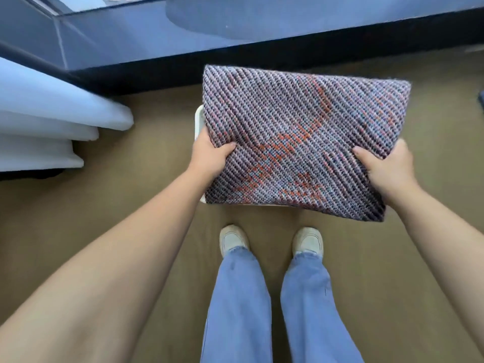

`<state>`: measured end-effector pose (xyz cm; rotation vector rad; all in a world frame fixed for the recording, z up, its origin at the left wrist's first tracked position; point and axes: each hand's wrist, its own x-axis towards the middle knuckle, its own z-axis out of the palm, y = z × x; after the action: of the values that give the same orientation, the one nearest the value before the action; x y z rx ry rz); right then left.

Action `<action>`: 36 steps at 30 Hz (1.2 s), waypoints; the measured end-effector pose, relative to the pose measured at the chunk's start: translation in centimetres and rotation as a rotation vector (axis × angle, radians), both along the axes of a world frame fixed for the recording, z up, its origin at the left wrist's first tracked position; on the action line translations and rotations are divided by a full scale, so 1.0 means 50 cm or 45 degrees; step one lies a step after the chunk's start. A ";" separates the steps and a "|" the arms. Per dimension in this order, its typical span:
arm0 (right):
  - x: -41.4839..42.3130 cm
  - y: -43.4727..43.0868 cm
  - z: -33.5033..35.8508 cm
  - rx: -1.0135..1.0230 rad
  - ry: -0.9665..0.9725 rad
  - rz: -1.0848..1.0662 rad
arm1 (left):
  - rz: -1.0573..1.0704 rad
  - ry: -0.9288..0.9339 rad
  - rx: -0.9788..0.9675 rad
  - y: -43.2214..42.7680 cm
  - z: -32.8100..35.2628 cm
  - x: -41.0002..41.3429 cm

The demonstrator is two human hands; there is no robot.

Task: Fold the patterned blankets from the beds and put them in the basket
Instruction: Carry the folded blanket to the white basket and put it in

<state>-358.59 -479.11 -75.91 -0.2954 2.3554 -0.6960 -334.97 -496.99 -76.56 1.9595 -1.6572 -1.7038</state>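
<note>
A folded patterned blanket (301,137), woven in grey, blue and orange, is held flat in front of me above the floor. My left hand (209,155) grips its left edge, thumb on top. My right hand (387,169) grips its right edge the same way. Under the blanket a white basket (199,121) shows only as a strip of rim at the left and along the near side; the blanket hides the basket's inside.
A dark glossy ledge (235,43) runs across the back. White bedding (52,108) hangs at the left. My feet in pale shoes (269,241) stand on brown carpet just behind the basket.
</note>
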 end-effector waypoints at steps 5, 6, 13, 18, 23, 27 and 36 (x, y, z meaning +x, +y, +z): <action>0.065 -0.012 -0.174 0.050 -0.045 0.031 | -0.130 -0.181 -0.113 -0.012 -0.171 0.049; 0.076 -0.007 -0.194 0.055 -0.041 0.034 | -0.152 -0.223 -0.143 -0.008 -0.192 0.059; 0.088 -0.034 -0.231 0.353 0.043 0.259 | -0.231 -0.512 -0.118 0.022 -0.231 0.088; 0.074 -0.047 -0.219 0.428 0.259 0.351 | -0.343 -0.564 -0.210 -0.003 -0.231 0.067; 0.088 -0.046 -0.196 0.022 0.584 1.035 | -0.845 -0.551 -0.970 0.020 -0.202 0.043; 0.085 -0.089 -0.236 0.066 0.573 1.484 | -1.357 -0.602 -0.896 0.003 -0.245 0.042; 0.016 -0.086 -0.405 0.565 0.569 1.671 | -1.383 -0.781 -0.667 -0.029 -0.395 0.064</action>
<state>-357.79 -483.40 -96.17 -1.6709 1.9801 0.5566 -331.75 -498.44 -96.34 1.4163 -3.3272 -0.5120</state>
